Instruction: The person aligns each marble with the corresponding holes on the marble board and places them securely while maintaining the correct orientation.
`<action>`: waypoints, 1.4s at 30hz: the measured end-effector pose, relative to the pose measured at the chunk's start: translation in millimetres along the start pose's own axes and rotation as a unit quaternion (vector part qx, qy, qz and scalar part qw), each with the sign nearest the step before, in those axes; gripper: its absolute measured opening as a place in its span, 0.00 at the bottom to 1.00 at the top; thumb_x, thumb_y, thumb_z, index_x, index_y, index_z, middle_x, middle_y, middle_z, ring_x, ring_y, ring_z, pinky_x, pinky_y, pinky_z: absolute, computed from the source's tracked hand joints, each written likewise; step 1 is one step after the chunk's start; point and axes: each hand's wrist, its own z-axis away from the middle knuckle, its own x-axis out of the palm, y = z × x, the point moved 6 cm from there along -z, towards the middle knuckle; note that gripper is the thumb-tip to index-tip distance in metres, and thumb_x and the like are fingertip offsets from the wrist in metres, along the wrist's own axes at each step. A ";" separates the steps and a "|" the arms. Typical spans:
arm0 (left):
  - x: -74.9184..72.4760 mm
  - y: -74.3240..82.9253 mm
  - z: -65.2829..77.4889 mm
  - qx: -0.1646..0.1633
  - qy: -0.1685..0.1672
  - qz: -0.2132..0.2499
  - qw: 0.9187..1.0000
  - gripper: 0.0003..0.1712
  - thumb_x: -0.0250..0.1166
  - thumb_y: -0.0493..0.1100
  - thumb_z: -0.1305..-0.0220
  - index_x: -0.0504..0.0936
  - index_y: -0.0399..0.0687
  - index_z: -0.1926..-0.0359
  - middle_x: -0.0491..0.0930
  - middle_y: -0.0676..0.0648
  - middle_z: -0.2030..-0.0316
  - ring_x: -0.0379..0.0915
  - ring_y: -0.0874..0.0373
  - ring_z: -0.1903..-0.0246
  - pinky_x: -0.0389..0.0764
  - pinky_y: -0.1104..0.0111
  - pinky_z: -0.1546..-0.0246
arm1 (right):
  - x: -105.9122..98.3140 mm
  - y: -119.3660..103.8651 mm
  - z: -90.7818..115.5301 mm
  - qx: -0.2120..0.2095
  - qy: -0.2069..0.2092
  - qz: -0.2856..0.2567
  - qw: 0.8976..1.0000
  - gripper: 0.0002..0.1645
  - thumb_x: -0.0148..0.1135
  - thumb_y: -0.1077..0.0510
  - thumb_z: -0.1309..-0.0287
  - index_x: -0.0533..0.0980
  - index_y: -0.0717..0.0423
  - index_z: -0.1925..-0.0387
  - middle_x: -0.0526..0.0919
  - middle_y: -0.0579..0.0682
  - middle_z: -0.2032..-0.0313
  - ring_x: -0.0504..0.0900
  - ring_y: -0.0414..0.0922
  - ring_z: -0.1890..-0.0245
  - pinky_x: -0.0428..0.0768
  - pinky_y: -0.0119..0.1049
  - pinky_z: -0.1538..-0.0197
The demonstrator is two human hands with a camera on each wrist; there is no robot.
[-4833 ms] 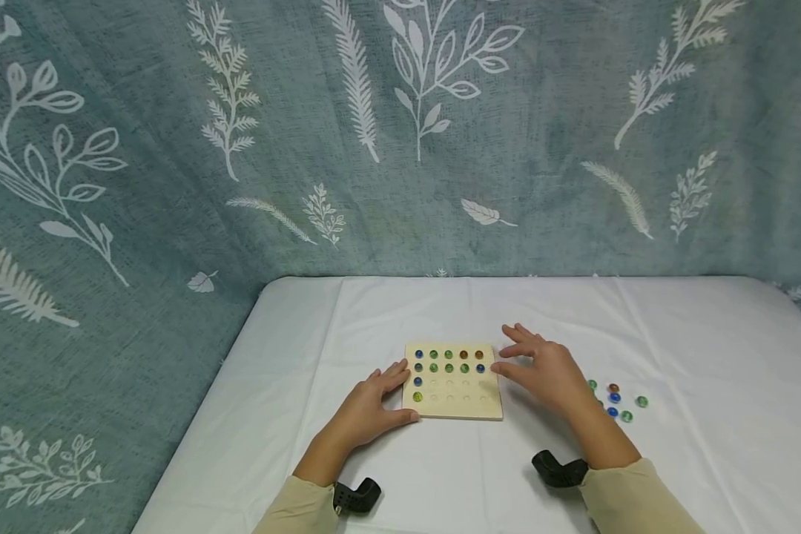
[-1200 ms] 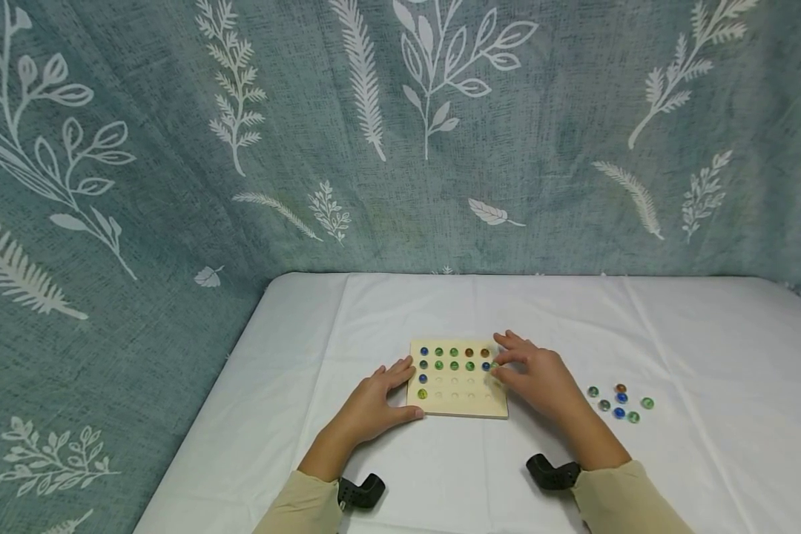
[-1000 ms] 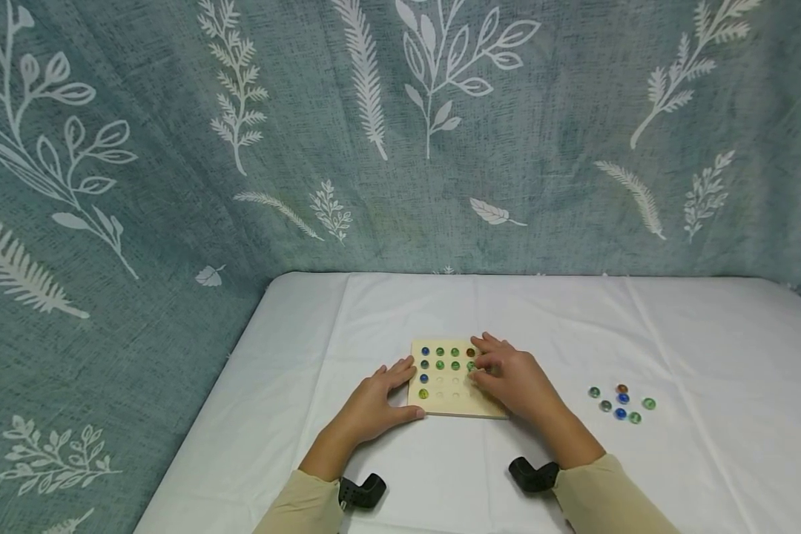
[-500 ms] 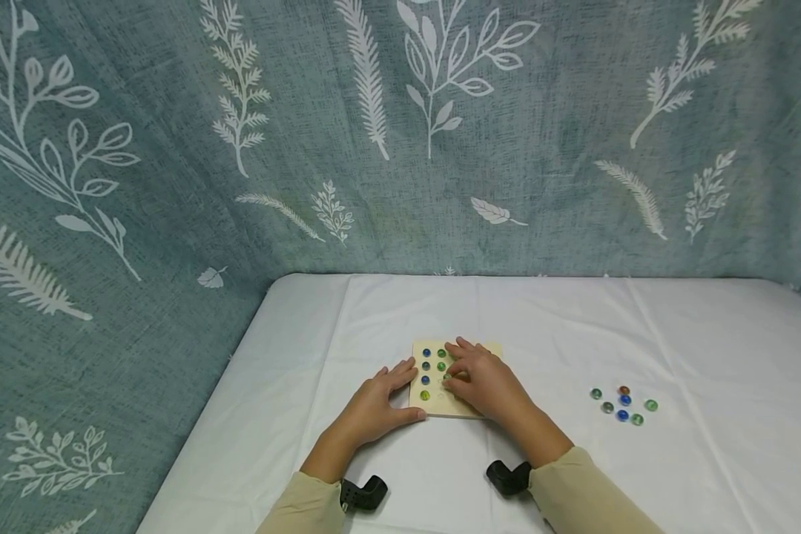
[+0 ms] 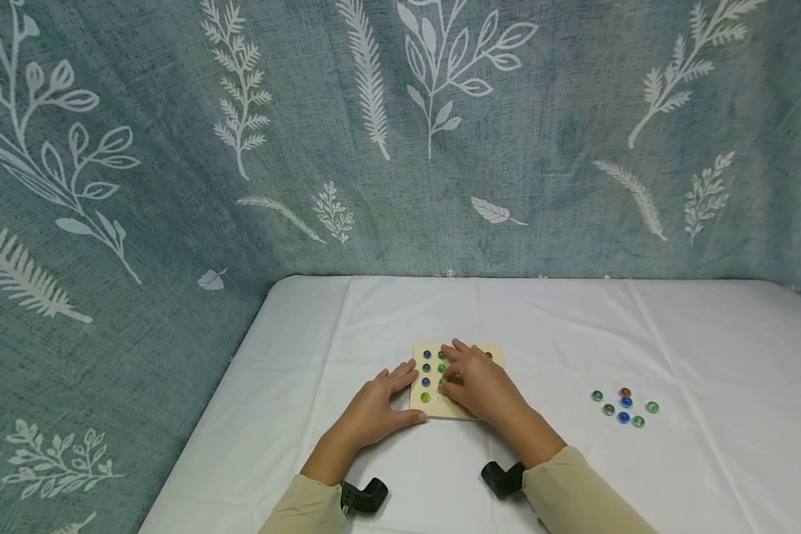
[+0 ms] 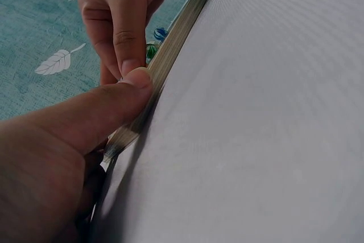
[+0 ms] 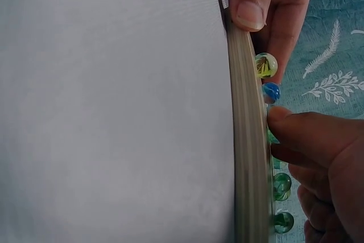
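Note:
A pale wooden board [image 5: 457,409] with rows of shallow hollows lies on the white table. My left hand [image 5: 372,406] grips it by the left side, the thumb against the near edge and the fingers along the left edge. My right hand [image 5: 483,382] reaches over the board and pinches a green marble [image 5: 443,382] at the third row, second column. Down the left column sit blue marbles [image 5: 426,382] and a yellow-green marble [image 5: 425,397]. In the right wrist view, green marbles [image 7: 282,186] stand in the board beside my right fingers. My right hand hides much of the board's right part.
Several loose marbles lie on the cloth to the right, among them an orange-brown marble [image 5: 625,392], a blue marble [image 5: 624,417] and a green marble [image 5: 652,407]. Black wrist cameras [image 5: 366,495] sit on both wrists. A leaf-patterned curtain [image 5: 400,222] hangs behind the table.
With the green marble pinched, my right hand has moved left across the board from its right edge to the second column of the third row. My left hand has stayed on the board.

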 end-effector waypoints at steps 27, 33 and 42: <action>-4.6 -0.8 -5.7 0.001 -0.008 0.003 1.000 0.46 0.72 0.62 0.46 0.68 0.56 0.28 0.57 0.61 0.26 0.50 0.37 0.27 0.58 0.43 0.29 | -3.2 1.8 -5.0 0.012 -0.002 -0.008 1.000 0.12 0.73 0.53 0.46 0.87 0.56 0.62 0.72 0.53 0.33 0.61 0.55 0.27 0.60 0.56 0.27; -5.5 -2.5 -8.4 0.001 -0.006 0.006 1.000 0.46 0.72 0.62 0.46 0.68 0.56 0.29 0.57 0.61 0.26 0.50 0.37 0.27 0.57 0.43 0.29 | -18.0 14.3 -0.6 0.017 0.020 -0.031 0.999 0.13 0.72 0.52 0.45 0.87 0.56 0.61 0.72 0.53 0.32 0.62 0.55 0.27 0.59 0.57 0.27; -5.0 -4.1 -10.5 0.008 0.000 0.015 1.000 0.46 0.74 0.59 0.47 0.69 0.52 0.29 0.58 0.58 0.26 0.50 0.39 0.26 0.56 0.42 0.29 | -57.6 60.3 20.6 0.080 0.063 -0.068 0.992 0.16 0.70 0.52 0.43 0.86 0.57 0.57 0.69 0.55 0.31 0.60 0.59 0.27 0.59 0.64 0.30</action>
